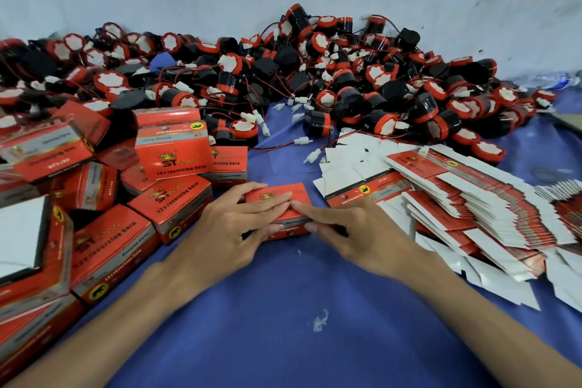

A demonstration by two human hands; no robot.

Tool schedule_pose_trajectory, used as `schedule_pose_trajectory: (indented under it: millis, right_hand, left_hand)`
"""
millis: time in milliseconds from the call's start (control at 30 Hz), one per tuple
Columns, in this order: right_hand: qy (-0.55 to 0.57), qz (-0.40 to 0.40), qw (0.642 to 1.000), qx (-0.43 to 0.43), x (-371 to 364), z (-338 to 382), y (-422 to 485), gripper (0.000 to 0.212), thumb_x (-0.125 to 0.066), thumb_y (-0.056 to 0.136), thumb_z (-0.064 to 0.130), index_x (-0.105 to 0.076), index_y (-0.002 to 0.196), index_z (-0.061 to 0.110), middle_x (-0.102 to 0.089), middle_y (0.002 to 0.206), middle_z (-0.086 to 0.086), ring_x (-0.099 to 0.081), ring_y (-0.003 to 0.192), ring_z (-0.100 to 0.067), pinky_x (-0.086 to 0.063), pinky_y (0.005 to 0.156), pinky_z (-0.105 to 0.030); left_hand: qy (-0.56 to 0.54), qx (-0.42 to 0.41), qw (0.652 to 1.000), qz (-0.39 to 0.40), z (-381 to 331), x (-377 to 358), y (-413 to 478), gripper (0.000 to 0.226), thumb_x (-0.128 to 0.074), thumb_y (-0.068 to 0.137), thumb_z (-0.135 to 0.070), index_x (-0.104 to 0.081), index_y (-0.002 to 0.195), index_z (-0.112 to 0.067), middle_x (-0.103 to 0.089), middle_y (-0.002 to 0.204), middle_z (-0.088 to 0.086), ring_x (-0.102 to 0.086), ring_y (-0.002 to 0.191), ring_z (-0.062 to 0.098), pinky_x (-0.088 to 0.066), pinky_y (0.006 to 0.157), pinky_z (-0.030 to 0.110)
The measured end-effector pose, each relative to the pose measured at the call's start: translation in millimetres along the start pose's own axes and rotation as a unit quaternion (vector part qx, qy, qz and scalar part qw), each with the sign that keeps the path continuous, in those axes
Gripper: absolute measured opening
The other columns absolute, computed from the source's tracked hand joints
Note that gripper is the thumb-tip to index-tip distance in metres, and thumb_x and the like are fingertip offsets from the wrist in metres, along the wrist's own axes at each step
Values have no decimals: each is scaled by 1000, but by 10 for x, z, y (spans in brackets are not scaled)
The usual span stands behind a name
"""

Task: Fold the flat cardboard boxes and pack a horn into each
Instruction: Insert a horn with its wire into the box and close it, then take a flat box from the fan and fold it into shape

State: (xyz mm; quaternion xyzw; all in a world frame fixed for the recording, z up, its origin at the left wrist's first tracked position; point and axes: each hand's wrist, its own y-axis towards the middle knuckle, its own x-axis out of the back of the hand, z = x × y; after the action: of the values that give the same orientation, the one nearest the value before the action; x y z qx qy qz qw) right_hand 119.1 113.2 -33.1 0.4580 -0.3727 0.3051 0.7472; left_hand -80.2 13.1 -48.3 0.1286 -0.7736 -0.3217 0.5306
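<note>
A red cardboard box [285, 198] stands folded on the blue cloth in the middle. My left hand [233, 224] lies flat across its top from the left, and my right hand [352, 233] presses on it from the right; the fingertips meet on the lid. What is inside the box is hidden. A big heap of black-and-red horns [315, 72] with wires and white plugs fills the back. Flat unfolded boxes [466, 198] are fanned out in a stack to the right.
Several closed red boxes [170, 148] are piled at the left, some stacked. A larger carton [28, 233] with a white inside sits at the far left. Blue cloth [289, 309] covers the table, with a white scrap [319, 321] on it. A pale wall stands behind.
</note>
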Motion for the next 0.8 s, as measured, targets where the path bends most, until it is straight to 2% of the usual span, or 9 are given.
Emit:
schedule_pose_trajectory:
  millis: [100,167,233,300,400,500,600,733,800]
  right_hand:
    - [-152,-117,981,3,182,-114,73,37,-56,91,35,-69,116,11,-63,74,-6,-59,66,-25,-47,58,-31]
    - [-255,-139,951,-110,326,-303,92,47,-63,88,35,-60,126,7,-61,111,-19,-59,102,-36,-50,80,-50]
    - [-323,-30,901,-288,467,-477,33,68,-59,89,42,-38,143,9,-34,146,-23,-31,137,-38,-31,105,-57]
    - [-331,86,850,-400,512,-583,-39,74,-42,94,52,-16,150,10,-11,157,-18,-8,147,-31,-14,115,-55]
    - [-332,130,834,-421,417,-609,-38,55,-28,100,43,-30,143,9,-32,151,-13,-30,140,-28,-19,116,-51]
    - [-405,75,837,-361,358,-559,21,31,-36,95,23,-54,116,11,-65,108,-6,-62,102,-24,-29,110,-45]
    - [-422,19,848,-321,348,-524,-8,21,-43,85,2,-64,82,4,-59,62,-10,-57,60,-29,-34,105,-46]
    - [-378,-212,886,-168,424,-488,-51,16,-55,79,-13,-67,87,-6,-63,58,-21,-62,53,-34,-45,94,-52]
    - [-299,-337,892,-33,439,-361,-13,13,-55,88,-9,-66,95,-5,-66,68,-18,-62,59,-30,-50,84,-36]
  left_hand:
    - [36,-30,999,-16,1,25,-3,29,-67,84,-23,-72,109,-9,-68,115,-1,-63,104,33,-55,83,47]
    - [75,-77,992,-61,-23,76,4,19,-71,83,-19,-76,100,-11,-70,111,-1,-63,95,36,-53,76,48]
    - [146,-92,973,-152,7,196,40,19,-71,82,-11,-75,98,-21,-67,113,-3,-62,92,37,-49,71,51]
    - [220,3,947,-233,120,368,91,35,-57,89,-6,-62,115,-28,-49,134,3,-54,111,40,-48,77,57]
    - [298,152,916,-222,201,477,92,47,-45,91,-13,-44,136,-29,-18,155,19,-20,140,41,-32,98,67]
    - [314,58,935,-154,104,311,43,34,-53,83,-14,-67,115,-13,-35,149,22,-22,140,29,-18,103,48]
    - [173,-10,981,-82,47,186,59,25,-55,83,-13,-74,97,-7,-52,137,17,-42,128,30,-33,98,45]
    - [-57,34,997,-25,-52,100,11,25,-50,89,-14,-73,96,-7,-64,118,6,-61,103,13,-50,87,32]
    - [-185,120,975,-11,-95,79,-1,20,-55,90,-17,-71,101,-13,-67,110,1,-64,97,7,-51,86,29]
